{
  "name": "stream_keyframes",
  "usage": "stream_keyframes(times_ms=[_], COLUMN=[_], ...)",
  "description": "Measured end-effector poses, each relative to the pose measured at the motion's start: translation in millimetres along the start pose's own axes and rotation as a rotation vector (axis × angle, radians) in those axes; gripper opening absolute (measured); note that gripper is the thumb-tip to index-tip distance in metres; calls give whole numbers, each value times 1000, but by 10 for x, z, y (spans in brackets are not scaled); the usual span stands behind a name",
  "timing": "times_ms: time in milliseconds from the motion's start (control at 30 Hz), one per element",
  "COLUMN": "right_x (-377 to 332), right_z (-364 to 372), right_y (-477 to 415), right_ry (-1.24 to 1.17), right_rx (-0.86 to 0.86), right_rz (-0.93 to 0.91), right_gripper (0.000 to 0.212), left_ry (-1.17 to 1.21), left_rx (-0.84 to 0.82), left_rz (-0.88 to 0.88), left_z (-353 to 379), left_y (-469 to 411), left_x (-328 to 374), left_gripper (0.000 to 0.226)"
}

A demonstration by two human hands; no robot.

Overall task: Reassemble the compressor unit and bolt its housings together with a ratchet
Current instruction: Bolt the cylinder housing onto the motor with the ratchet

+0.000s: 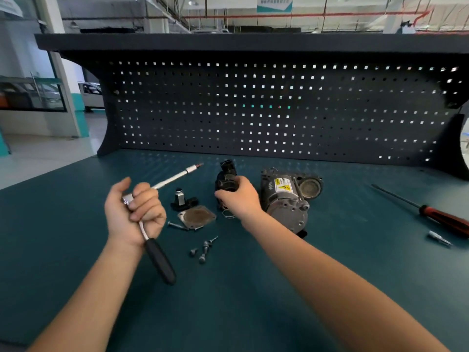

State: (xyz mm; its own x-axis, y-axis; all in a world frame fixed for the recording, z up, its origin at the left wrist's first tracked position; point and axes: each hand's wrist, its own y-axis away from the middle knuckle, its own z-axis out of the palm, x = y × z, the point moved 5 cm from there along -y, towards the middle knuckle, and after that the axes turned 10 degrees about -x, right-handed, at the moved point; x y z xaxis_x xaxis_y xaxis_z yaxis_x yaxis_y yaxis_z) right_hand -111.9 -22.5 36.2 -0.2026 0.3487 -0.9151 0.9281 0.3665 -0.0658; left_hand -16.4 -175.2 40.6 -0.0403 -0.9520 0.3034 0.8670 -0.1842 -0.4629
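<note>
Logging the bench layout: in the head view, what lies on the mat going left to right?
Ratchet in the left hand → square plate → black housing under the right hand → compressor → screwdriver

— What crowds the right hand point(238, 196)?
— The grey compressor body point(285, 199) just beside its knuckles, a square plate point(197, 216) just left of its fingertips.
— And below the left hand point(134, 209)?
— Loose bolts point(204, 247) right of the wrist (scattered); bare green mat point(228, 301) nearer the person.
</note>
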Motion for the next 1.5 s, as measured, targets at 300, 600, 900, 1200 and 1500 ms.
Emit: stream_keyframes(times_ms=[300,600,900,1200,1500], right_x=[254,270,-864,185,662], right_z=[131,-193,-848,-1258,-1483], right_y=[-824,-826,358,1741,1768], right_ry=[491,-26,-96,-37,319], right_rx=[-19,208,-15,-363,-449], right_rz=[268,148,-437,-255,-198], right_gripper=[88,47,14,50,71], left_ry=[-405,-18,-436,-1093,-2536], left_rx=[151,-24,266,655,603], left_rz=[-8,-56,144,47,-871], left_z=[-207,-319,-334,-76,-442], left_y=[42,64,158,231,277], left_x=[2,208,313,441,88], left_gripper=[39,25,42,26,13])
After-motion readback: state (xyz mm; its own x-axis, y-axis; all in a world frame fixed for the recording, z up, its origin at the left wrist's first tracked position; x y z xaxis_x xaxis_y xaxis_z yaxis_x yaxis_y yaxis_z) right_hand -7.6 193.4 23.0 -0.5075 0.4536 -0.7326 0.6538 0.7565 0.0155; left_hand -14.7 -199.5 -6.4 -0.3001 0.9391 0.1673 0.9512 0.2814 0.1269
